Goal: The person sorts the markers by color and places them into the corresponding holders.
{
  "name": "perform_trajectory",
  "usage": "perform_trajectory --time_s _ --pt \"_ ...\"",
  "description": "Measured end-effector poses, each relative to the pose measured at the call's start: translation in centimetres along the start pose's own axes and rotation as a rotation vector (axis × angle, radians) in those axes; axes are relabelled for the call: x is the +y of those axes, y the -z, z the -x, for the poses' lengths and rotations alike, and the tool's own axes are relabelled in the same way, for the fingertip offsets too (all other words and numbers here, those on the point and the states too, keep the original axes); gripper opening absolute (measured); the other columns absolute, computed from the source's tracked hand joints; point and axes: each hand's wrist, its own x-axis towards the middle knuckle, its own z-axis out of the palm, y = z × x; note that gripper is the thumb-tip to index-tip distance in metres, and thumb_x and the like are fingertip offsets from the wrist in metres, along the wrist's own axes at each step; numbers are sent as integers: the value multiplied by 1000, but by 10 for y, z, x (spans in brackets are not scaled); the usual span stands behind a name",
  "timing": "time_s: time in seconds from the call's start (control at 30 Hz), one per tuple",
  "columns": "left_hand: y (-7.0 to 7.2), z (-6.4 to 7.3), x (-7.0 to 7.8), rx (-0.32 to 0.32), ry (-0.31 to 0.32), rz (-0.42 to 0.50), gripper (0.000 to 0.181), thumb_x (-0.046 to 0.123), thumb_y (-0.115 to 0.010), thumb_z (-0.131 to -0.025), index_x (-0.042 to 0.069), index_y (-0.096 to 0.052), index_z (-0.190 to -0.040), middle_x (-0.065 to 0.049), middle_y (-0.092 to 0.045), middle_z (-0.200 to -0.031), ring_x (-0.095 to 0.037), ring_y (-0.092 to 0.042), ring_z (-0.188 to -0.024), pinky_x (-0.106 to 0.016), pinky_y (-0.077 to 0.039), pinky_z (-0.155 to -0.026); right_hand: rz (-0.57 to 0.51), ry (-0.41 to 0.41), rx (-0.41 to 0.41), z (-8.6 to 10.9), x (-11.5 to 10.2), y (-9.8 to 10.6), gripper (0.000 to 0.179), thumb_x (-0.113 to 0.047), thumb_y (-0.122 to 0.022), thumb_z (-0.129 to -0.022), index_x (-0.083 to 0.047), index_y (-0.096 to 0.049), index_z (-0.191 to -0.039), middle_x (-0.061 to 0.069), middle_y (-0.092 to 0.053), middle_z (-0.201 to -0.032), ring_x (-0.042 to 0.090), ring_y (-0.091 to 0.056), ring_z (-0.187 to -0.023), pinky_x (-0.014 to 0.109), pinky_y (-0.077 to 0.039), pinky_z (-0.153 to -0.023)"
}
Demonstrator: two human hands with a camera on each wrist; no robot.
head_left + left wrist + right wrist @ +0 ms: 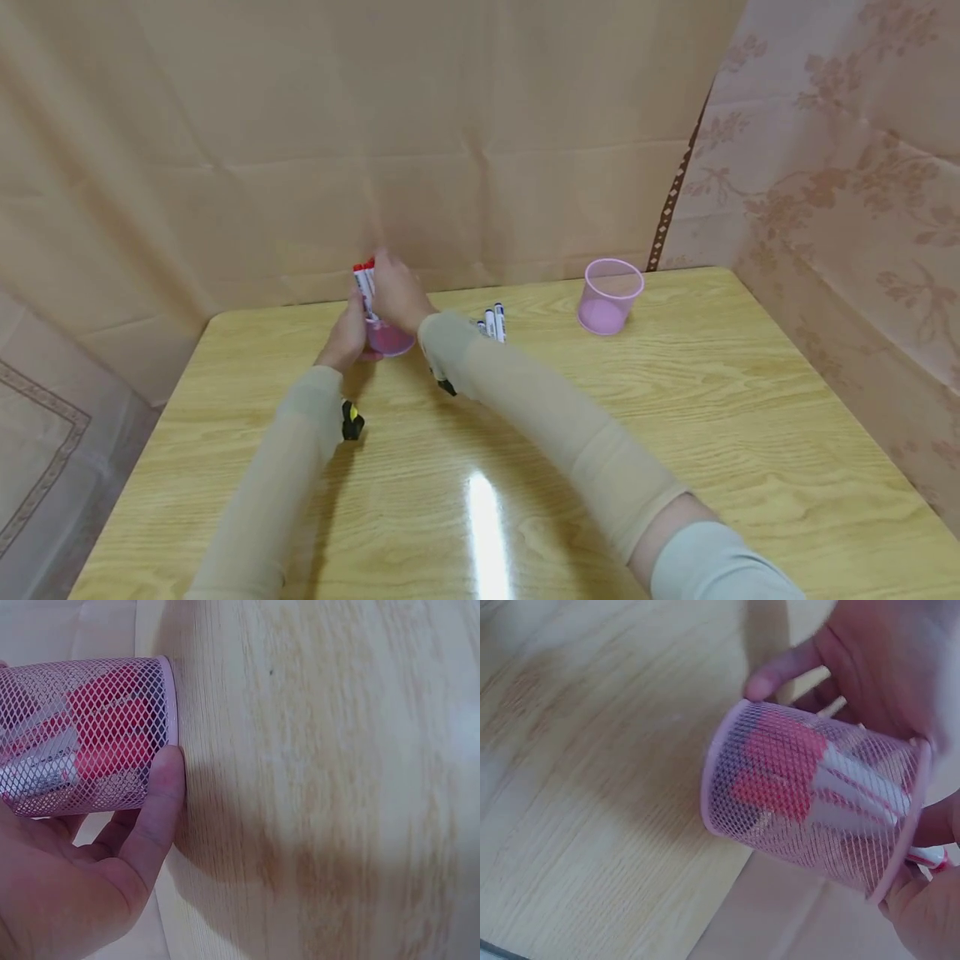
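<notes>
On the left part of the table, a pink mesh pen cup (391,340) holds several white markers (364,285) with red ends. My left hand (347,335) grips this cup from the left side, its thumb (166,776) by the base rim. Red caps (112,742) show through the mesh, pointing toward the bottom. At the cup's mouth is my right hand (402,293), its fingers around a red-ended marker (928,857) that sticks out past the rim. In the head view the right hand hides part of the markers.
Several white markers with dark blue ends (491,323) stand behind my right forearm, partly hidden by it. A second pink mesh cup (604,313) stands further right near the back edge of the wooden table (675,400). A beige curtain (450,167) hangs behind.
</notes>
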Motion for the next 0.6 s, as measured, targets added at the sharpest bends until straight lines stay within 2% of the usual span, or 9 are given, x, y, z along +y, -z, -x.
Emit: perform_trajectory --time_s 0.13,0.4,0.6 --pt "-1 1 1 -1 -2 3 91 66 2 -100 1 -42 -145 -26 -51 -126 -27 -60 -90 -38 -60 -68 28 22 -3 3 0 -2 48 -26 -70 -96 -11 -45 -134 7 -56 -119 23 -61 -101 37 -56 -87" --pt "-2 2 1 2 -1 3 90 66 2 -101 0 -44 -143 -25 -51 -126 -26 -60 -88 -39 -61 -69 55 18 -41 3 -2 -4 41 -28 -65 -100 -10 -40 -128 7 -52 -117 28 -63 -96 39 -57 -85" --pt "-1 3 1 -5 -15 2 92 66 3 -100 -1 -45 -140 -26 -52 -123 -26 -61 -88 -38 -60 -67 91 66 -46 3 -3 -4 34 -27 -57 -104 -9 -37 -125 11 -50 -119 30 -64 -88 38 -58 -77"
